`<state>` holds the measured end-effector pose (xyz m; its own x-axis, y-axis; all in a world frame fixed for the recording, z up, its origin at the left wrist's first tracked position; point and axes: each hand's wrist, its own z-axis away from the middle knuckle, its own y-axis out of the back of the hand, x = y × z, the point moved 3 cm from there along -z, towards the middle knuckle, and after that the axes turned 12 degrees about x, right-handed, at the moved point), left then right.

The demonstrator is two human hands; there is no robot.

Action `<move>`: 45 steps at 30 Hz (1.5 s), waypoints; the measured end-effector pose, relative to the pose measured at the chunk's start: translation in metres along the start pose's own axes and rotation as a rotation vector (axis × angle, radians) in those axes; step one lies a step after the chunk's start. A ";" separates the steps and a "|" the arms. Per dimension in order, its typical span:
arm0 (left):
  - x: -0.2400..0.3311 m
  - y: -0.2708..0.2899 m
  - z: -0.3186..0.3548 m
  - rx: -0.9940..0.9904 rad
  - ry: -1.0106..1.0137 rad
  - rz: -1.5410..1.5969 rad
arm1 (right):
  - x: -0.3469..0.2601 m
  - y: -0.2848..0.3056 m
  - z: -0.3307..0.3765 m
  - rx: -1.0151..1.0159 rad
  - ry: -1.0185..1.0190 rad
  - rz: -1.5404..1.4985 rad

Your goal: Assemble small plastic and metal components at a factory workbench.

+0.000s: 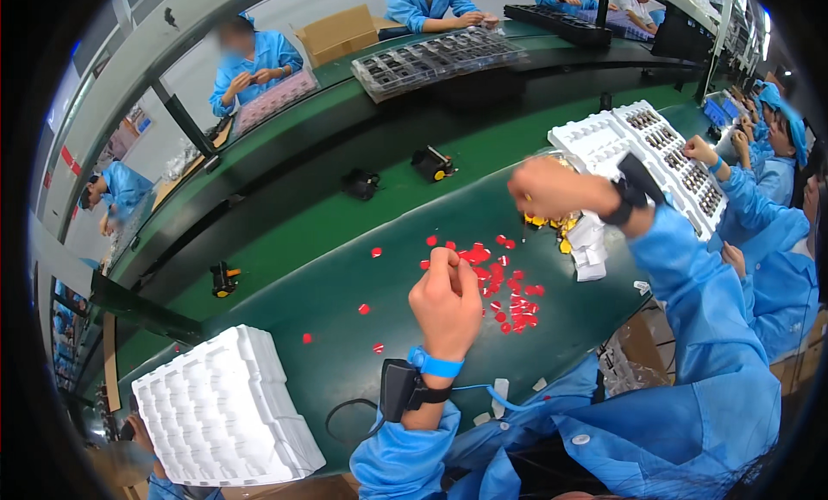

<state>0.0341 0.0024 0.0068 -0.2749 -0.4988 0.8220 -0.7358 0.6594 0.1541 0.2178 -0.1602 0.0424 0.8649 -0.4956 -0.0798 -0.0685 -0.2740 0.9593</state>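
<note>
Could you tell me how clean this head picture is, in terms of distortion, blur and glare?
In the head view, fisheye bending curves the green conveyor belt and darkens the corners; the right hand is smeared by motion blur, while the left hand and red pieces stay fairly sharp; lighting is even, the white foam tray bright but not blown out.

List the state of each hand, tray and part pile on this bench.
Left hand: closed, fingers pinched together over the red pieces.
Right hand: closed, above the yellow parts; what it holds cannot be told.
Red pieces: scattered loose on the green bench.
Yellow parts: heaped in a small pile.
Near tray stack: white, pockets empty.
Far tray stack: white, some pockets filled with dark parts.
</note>
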 end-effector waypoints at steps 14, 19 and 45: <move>0.014 0.000 0.003 -0.125 0.050 0.031 | -0.016 0.021 0.056 0.533 -0.172 -0.435; 0.004 -0.006 0.009 -0.232 0.150 0.152 | -0.047 0.016 0.035 0.405 -0.441 -1.013; -0.014 -0.007 0.000 -0.302 0.646 0.532 | -0.023 -0.018 0.044 0.434 -0.373 -0.580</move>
<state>0.0431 0.0048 -0.0059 -0.0641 0.2707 0.9605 -0.3904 0.8790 -0.2738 0.1773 -0.1797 0.0151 0.6045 -0.3981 -0.6900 0.0864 -0.8283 0.5536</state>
